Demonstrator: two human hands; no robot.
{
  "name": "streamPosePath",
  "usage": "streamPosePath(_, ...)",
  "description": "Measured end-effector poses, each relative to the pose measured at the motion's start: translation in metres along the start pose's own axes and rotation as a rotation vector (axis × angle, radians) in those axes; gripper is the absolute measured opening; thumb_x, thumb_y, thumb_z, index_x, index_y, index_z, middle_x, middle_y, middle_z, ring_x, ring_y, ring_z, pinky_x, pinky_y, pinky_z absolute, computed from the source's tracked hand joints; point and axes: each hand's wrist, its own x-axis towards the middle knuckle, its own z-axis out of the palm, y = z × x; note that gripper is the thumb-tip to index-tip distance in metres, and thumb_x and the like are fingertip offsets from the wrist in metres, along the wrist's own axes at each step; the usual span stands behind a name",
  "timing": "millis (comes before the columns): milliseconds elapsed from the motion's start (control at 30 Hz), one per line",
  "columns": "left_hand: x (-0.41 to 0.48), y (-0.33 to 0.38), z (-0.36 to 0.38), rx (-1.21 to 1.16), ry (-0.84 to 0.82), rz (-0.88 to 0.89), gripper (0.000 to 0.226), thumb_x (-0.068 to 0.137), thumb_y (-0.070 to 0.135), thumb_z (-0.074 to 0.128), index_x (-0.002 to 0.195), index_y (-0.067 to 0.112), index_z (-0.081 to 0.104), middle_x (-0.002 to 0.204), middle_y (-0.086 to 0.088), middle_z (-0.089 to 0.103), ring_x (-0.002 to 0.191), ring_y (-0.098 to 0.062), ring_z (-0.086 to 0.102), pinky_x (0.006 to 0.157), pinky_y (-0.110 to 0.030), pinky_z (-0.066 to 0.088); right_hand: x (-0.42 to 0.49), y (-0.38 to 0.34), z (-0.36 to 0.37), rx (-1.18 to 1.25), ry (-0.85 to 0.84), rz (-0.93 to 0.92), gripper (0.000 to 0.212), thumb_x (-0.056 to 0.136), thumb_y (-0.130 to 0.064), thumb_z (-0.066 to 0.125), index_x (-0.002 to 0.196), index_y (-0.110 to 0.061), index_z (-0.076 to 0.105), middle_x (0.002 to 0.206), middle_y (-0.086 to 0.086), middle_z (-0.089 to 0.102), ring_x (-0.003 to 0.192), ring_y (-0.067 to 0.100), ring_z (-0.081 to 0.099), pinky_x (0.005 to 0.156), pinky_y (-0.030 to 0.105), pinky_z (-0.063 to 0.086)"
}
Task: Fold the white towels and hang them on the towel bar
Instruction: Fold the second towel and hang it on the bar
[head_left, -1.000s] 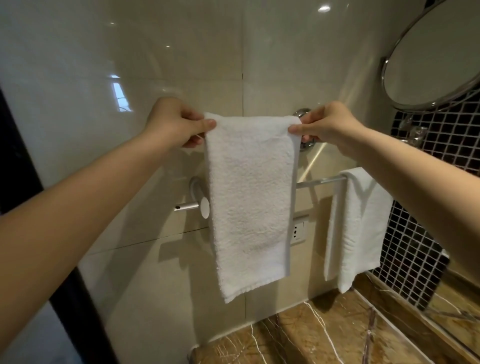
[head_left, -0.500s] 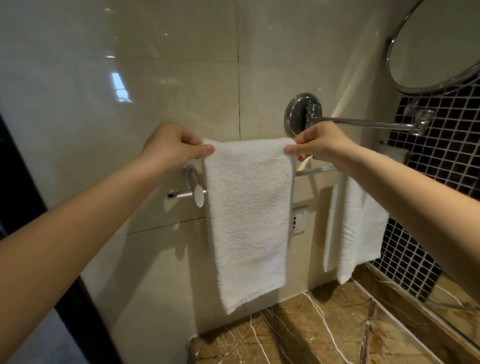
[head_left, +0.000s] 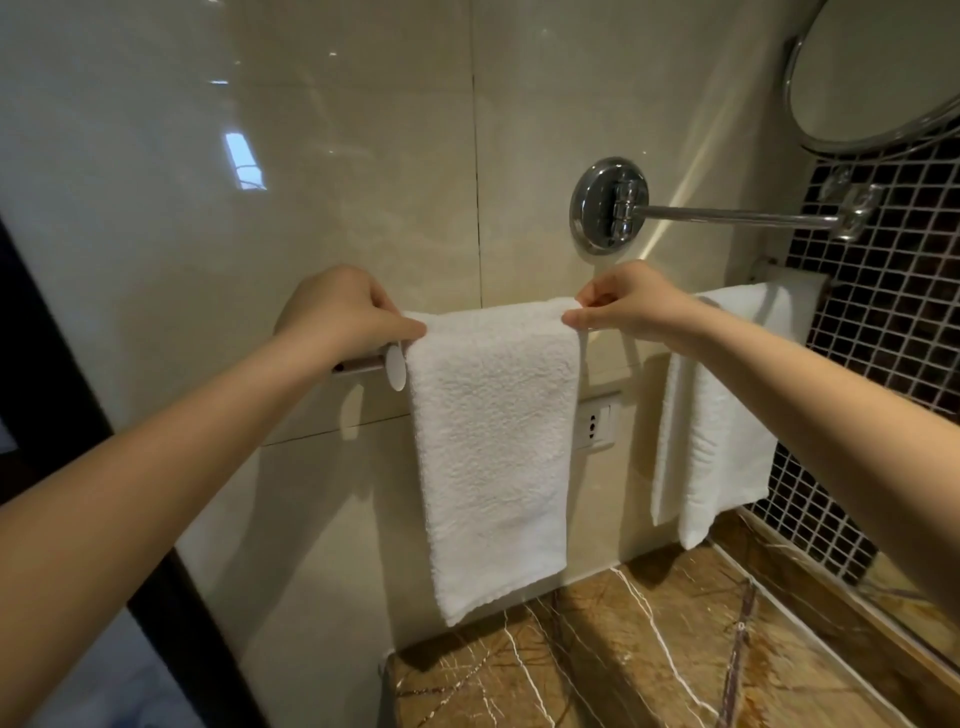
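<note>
L hand pinches towel's top L corner | R hand pinches top R corner | towel hangs folded over towel bar by wall | 2nd towel hangs on R, apart | brown table below

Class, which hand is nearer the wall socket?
Right. The right hand is just above the wall socket; the left hand is up and far to its left.

we note a folded white towel of rough looped terry cloth, a second terry towel, glossy cream wall tiles, a polished chrome mirror mount, dark glossy mosaic tiles, and a veined, polished brown marble counter.
</note>
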Motion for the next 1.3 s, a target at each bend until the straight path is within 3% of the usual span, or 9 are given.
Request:
streamPosePath(233, -0.006, 0.003, -0.002, 0.173, 0.153, 0.174, 0.017, 0.063, 0.023, 0.072, 0.073, 0.024, 0.058, 0.086, 0.005, 0.062, 0.09, -0.021, 0.055, 0.069, -0.03, 0.044, 0.002, 0.005, 0.0, -0.12, 0.048, -0.096, 0.03, 0.077, -0.026, 0.077, 0.1, -0.012, 0.065, 0.076, -0.002, 0.056, 0.066, 0.012, 0.051, 0.061, 0.028, 0.044)
streamPosePath(467, -0.019, 0.018, 0.007, 0.229, -0.144, 0.486, 0.031, 0.082, 0.026, 0.064, 0.113, 0.023, 0.065, 0.106, 0.007, 0.064, 0.097, -0.013, 0.06, 0.081, -0.034, 0.051, -0.015, -0.003, 0.028, -0.333, 0.013, -0.44, 0.035, 0.091, -0.026, 0.062, 0.123, -0.012, 0.06, 0.118, 0.006, 0.064, 0.106, 0.021, 0.058, 0.088, 0.037, 0.046)
streamPosePath(600, -0.014, 0.013, 0.006, 0.468, -0.122, 0.575, 0.019, 0.088, 0.031, 0.056, 0.099, 0.021, 0.067, 0.088, 0.003, 0.067, 0.083, -0.02, 0.06, 0.067, -0.035, 0.045, -0.014, -0.006, 0.037, -0.453, -0.014, -0.446, 0.028, 0.097, -0.023, 0.048, 0.114, -0.004, 0.059, 0.107, 0.014, 0.064, 0.099, 0.033, 0.057, 0.085, 0.046, 0.045)
streamPosePath(700, -0.012, 0.012, 0.008, 0.617, -0.103, 0.609, 0.021, 0.09, 0.036, 0.051, 0.084, 0.019, 0.06, 0.077, 0.001, 0.062, 0.076, -0.023, 0.057, 0.062, -0.032, 0.034, -0.017, -0.007, 0.042, -0.544, 0.017, -0.458, 0.033, 0.099, -0.025, 0.039, 0.129, -0.021, 0.05, 0.115, 0.004, 0.061, 0.108, 0.026, 0.054, 0.097, 0.046, 0.036)
streamPosePath(833, -0.011, 0.015, 0.011, 0.672, -0.077, 0.634, 0.035, 0.09, 0.043, 0.053, 0.121, 0.028, 0.053, 0.099, 0.002, 0.066, 0.088, -0.025, 0.058, 0.068, -0.031, 0.036, -0.016, -0.007, 0.045, -0.572, 0.034, -0.496, 0.046, 0.098, -0.026, 0.04, 0.143, -0.034, 0.037, 0.117, 0.002, 0.058, 0.114, 0.021, 0.049, 0.104, 0.052, 0.028)
streamPosePath(967, -0.013, 0.011, 0.018, 0.751, -0.047, 0.668, 0.025, 0.089, 0.034, 0.054, 0.112, 0.027, 0.058, 0.093, 0.0, 0.067, 0.084, -0.026, 0.06, 0.059, -0.03, 0.036, -0.018, 0.002, 0.052, -0.464, 0.131, -0.64, 0.039, 0.093, -0.019, 0.05, 0.132, -0.017, 0.055, 0.117, 0.006, 0.065, 0.108, 0.027, 0.06, 0.1, 0.052, 0.037)
streamPosePath(1100, -0.015, 0.014, 0.018, 0.808, -0.079, 0.621, 0.022, 0.089, 0.032, 0.055, 0.106, 0.018, 0.06, 0.091, -0.006, 0.067, 0.088, -0.03, 0.059, 0.09, -0.037, 0.043, -0.017, 0.005, 0.05, -0.479, 0.177, -0.626, 0.034, 0.093, -0.017, 0.055, 0.127, -0.017, 0.059, 0.12, 0.004, 0.066, 0.113, 0.023, 0.061, 0.111, 0.052, 0.023)
streamPosePath(1200, -0.03, 0.005, 0.024, 0.781, 0.139, 0.733, 0.031, 0.083, 0.022, 0.063, 0.113, 0.016, 0.06, 0.105, -0.009, 0.067, 0.1, -0.031, 0.059, 0.105, -0.043, 0.032, -0.026, 0.012, 0.058, -0.391, 0.27, -0.613, 0.038, 0.092, -0.019, 0.058, 0.13, -0.013, 0.056, 0.125, 0.006, 0.062, 0.116, 0.023, 0.057, 0.11, 0.05, 0.029)
streamPosePath(1300, -0.077, -0.017, 0.038, 0.3, 0.514, 0.759, 0.018, 0.081, 0.018, 0.066, 0.098, 0.013, 0.064, 0.095, -0.005, 0.067, 0.086, -0.03, 0.059, 0.075, -0.038, 0.042, -0.056, 0.036, 0.081, -0.09, 0.598, -0.447, 0.026, 0.091, -0.02, 0.058, 0.116, -0.012, 0.057, 0.113, -0.001, 0.057, 0.106, 0.011, 0.052, 0.094, 0.026, 0.043)
